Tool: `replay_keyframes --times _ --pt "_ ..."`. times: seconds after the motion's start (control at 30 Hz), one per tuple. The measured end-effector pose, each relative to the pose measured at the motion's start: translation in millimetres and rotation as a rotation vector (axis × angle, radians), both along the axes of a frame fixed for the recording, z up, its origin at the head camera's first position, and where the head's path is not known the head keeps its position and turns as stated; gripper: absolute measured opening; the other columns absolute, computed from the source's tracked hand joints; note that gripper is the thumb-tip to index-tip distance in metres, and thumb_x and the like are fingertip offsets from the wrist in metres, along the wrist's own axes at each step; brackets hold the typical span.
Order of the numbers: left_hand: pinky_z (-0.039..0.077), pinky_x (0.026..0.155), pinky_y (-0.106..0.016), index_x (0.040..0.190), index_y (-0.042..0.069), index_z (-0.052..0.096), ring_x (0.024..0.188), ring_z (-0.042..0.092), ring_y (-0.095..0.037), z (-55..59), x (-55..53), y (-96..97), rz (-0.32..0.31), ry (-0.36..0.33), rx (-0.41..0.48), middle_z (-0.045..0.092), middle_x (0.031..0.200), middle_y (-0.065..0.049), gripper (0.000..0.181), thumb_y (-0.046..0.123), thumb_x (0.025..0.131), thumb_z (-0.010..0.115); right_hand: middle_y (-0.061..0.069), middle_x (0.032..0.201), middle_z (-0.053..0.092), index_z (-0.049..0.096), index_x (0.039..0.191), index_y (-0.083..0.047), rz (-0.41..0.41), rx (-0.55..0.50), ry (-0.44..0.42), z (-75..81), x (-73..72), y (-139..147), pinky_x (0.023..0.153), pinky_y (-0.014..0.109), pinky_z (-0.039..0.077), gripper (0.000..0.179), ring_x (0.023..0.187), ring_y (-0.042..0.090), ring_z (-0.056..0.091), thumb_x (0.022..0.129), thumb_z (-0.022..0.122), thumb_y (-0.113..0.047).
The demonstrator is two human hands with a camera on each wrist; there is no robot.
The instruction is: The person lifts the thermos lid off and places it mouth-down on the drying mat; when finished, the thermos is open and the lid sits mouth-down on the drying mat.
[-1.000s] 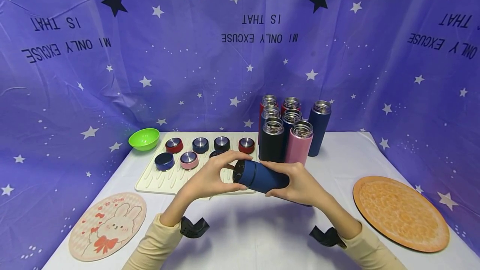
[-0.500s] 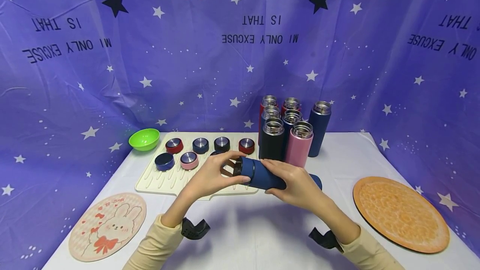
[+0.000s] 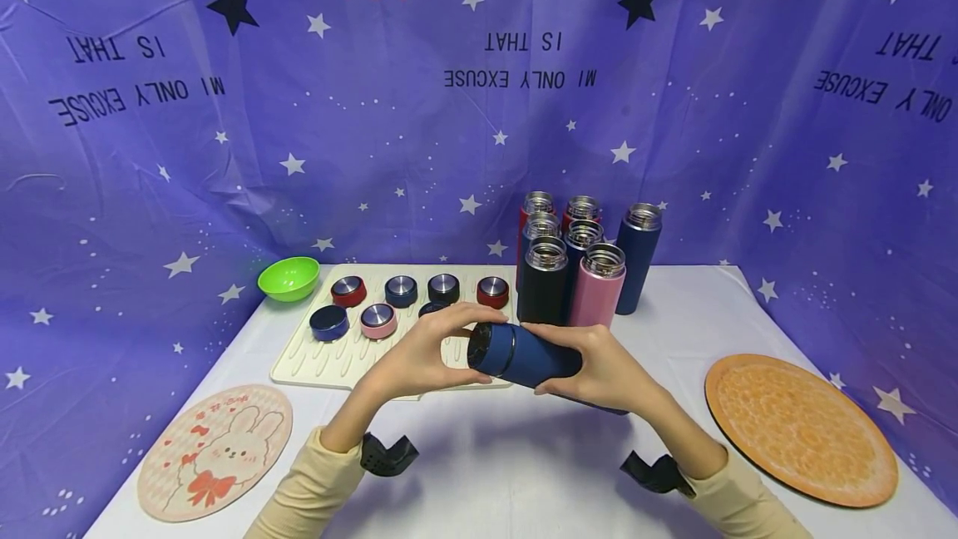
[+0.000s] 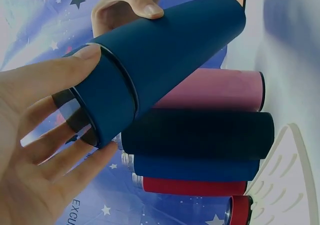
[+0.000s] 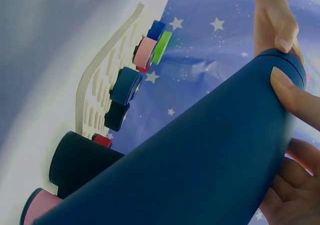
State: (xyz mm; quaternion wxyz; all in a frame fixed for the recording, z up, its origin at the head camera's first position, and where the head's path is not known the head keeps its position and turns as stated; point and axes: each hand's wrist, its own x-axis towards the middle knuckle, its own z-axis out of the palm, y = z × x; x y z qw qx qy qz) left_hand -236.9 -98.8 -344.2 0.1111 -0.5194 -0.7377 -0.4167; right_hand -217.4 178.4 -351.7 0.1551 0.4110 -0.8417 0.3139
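Note:
A dark blue thermos bottle point(image 3: 542, 356) is held tilted above the near part of the table, its lid end toward the left. My left hand point(image 3: 419, 356) grips the matching blue lid point(image 4: 107, 97), thumb on one side and fingers spread round the other. The lid sits on the bottle's mouth, with a thin dark seam between lid and body in the left wrist view. Around the upper body, just below that seam, my right hand point(image 3: 602, 368) holds the bottle. In the right wrist view its thumb point(image 5: 285, 87) lies along the blue wall.
Behind the hands stand several lidless bottles, including a black one point(image 3: 542, 285) and a pink one point(image 3: 597, 289). Several lids lie on a cream drying mat point(image 3: 299, 368). A green bowl point(image 3: 288, 279), a rabbit placemat point(image 3: 217, 452) and an orange round mat point(image 3: 801, 431) are near the edges.
Half a second ago the bottle lay more sideways, its base showing past my right hand. Now the lid end faces the head camera more, and my left fingers have shifted round the lid.

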Motion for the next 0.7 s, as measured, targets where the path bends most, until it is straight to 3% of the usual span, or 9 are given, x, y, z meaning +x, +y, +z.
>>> replay_keyframes --times 0.1,0.2,0.33,0.43,0.53,0.7 --pt "0.055 0.085 -0.031 0.133 0.010 0.055 0.116 0.055 -0.017 -0.1 0.2 0.0 0.039 -0.026 0.000 0.057 0.129 -0.002 0.067 0.018 0.074 0.086 0.002 0.119 0.066 0.059 0.133 -0.014 0.005 -0.006 0.041 -0.6 0.1 -1.1 0.083 0.036 0.056 0.077 0.101 0.013 0.065 0.064 0.092 -0.024" --pt "0.056 0.081 -0.029 0.133 0.015 0.056 0.108 0.060 -0.014 -0.4 1.0 0.3 0.109 -0.094 -0.006 0.059 0.126 0.002 0.066 0.024 0.075 0.085 0.005 0.122 0.065 0.060 0.132 -0.009 -0.002 -0.006 0.119 -2.0 1.1 -3.2 0.086 0.039 0.055 0.076 0.106 0.018 0.064 0.063 0.092 -0.020" --pt "0.057 0.076 -0.026 0.131 0.017 0.057 0.097 0.065 -0.013 -1.0 2.4 0.4 0.213 -0.182 -0.021 0.063 0.118 0.004 0.061 0.034 0.078 0.082 0.009 0.125 0.063 0.059 0.132 -0.006 -0.046 0.041 0.244 -3.5 3.9 -6.3 0.090 0.042 0.053 0.078 0.112 0.024 0.062 0.063 0.091 -0.020" --pt "0.057 0.076 -0.026 0.130 0.018 0.057 0.097 0.065 -0.013 -1.3 2.7 0.3 0.245 -0.210 -0.033 0.064 0.116 0.003 0.058 0.036 0.080 0.079 0.010 0.127 0.062 0.058 0.134 -0.006 -0.072 0.068 0.292 -4.2 5.1 -7.6 0.090 0.044 0.052 0.078 0.113 0.026 0.061 0.064 0.091 -0.020" --pt "0.055 0.083 -0.028 0.134 0.018 0.054 0.107 0.061 -0.013 -0.9 2.3 0.3 0.202 -0.184 -0.045 0.060 0.125 0.003 0.062 0.032 0.079 0.080 0.008 0.126 0.063 0.058 0.133 -0.007 -0.058 0.049 0.249 -4.2 4.4 -7.6 0.090 0.042 0.053 0.078 0.113 0.024 0.061 0.064 0.091 -0.020" --pt "0.052 0.092 -0.037 0.138 0.008 0.049 0.123 0.051 -0.022 5.2 5.5 1.1 0.059 -0.059 -0.032 0.052 0.137 -0.006 0.075 0.013 0.072 0.086 0.003 0.120 0.066 0.060 0.132 -0.013 -0.005 0.000 0.076 -3.1 1.3 -3.8 0.086 0.037 0.055 0.077 0.104 0.015 0.064 0.063 0.092 -0.023"
